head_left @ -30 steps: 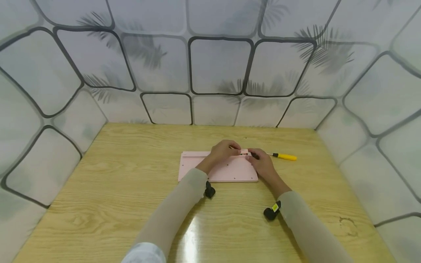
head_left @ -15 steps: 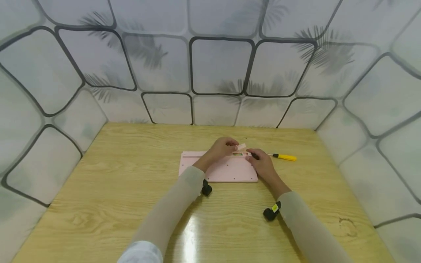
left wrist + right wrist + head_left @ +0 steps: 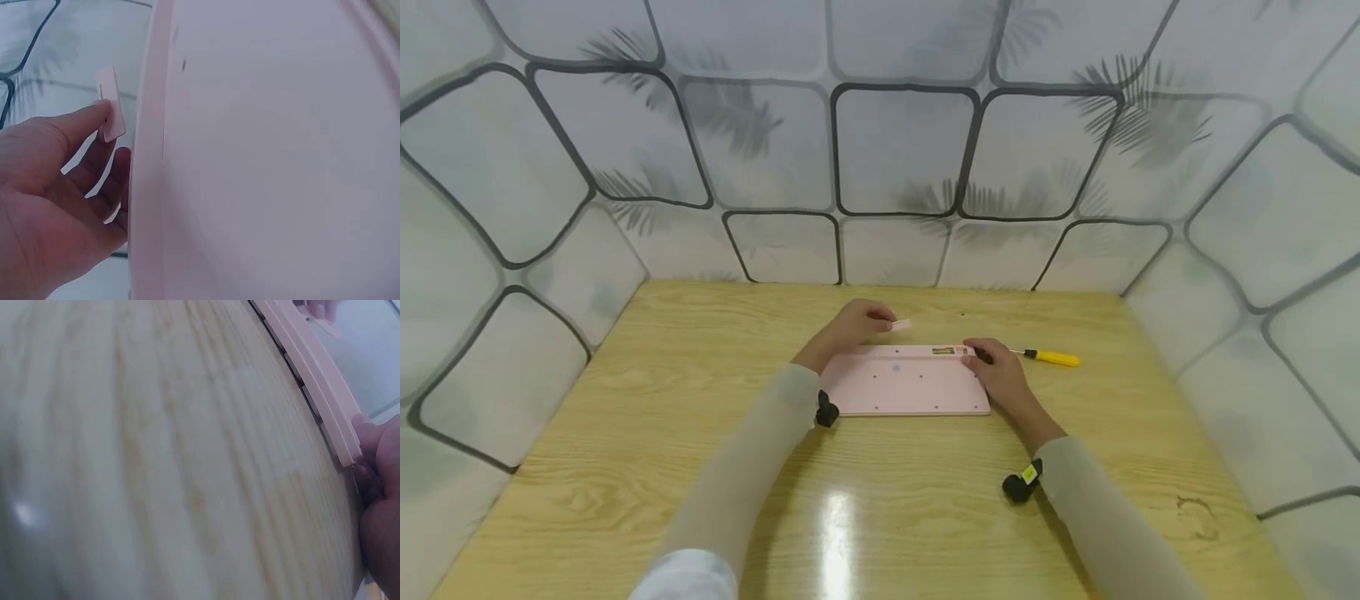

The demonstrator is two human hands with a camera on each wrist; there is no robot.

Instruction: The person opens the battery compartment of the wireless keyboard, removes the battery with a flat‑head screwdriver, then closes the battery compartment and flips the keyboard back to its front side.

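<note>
A pink keyboard (image 3: 910, 385) lies face down on the wooden table (image 3: 625, 433), its flat back (image 3: 269, 150) filling the left wrist view. My left hand (image 3: 850, 327) hovers above its far edge and pinches a small pink cover piece (image 3: 901, 324), seen also as the cover piece (image 3: 110, 103) between thumb and fingers. At the far right edge an open slot (image 3: 947, 351) shows green inside. My right hand (image 3: 996, 375) grips the keyboard's far right corner, fingers curled over the edge (image 3: 340, 434).
A yellow-handled screwdriver (image 3: 1045, 357) lies on the table just right of my right hand. Patterned walls (image 3: 895, 150) close in the table at the back and both sides. Black wrist cameras (image 3: 1021, 482) sit on both forearms.
My left hand has lifted the small pink cover off the keyboard's far edge and carried it up and to the left, exposing the slot. The right hand has stayed at the corner.
</note>
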